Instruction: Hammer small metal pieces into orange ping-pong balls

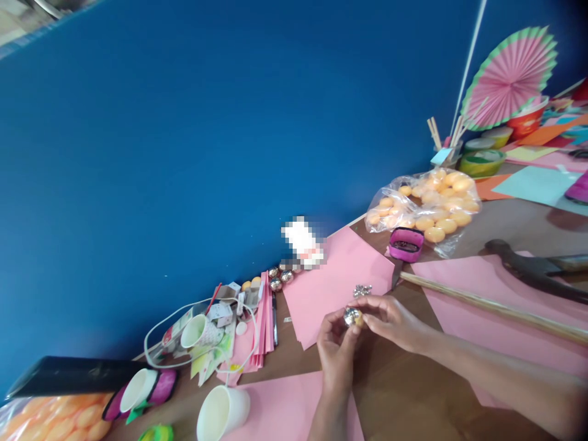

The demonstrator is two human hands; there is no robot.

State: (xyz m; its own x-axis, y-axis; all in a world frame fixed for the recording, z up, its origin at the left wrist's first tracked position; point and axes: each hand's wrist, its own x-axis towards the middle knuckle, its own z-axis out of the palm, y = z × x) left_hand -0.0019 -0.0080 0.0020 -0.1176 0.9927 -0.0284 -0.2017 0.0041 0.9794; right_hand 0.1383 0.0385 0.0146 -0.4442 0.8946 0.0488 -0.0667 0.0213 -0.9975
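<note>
A small ball (pixel 352 316) with a shiny silver surface and an orange-yellow patch at its lower right sits between my two hands. My left hand (pixel 334 352) grips it from the left, thumb below and fingers curled behind. From the right, my right hand (pixel 390 320) has its thumb and fingertips closed on the ball's edge. A little heap of silver bits (pixel 362 290) lies just beyond my fingers, near the edge of a pink paper sheet (pixel 337 278). Several finished-looking silver balls (pixel 287 276) rest against the blue wall.
A clear bag of orange balls (pixel 441 208) and a magenta strap roll (pixel 406 244) lie at the back right. A hammer (pixel 519 264) and a long stick (pixel 487 304) are on the right. White paper cups (pixel 236 409) and a looped white cable (pixel 151 334) occupy the left.
</note>
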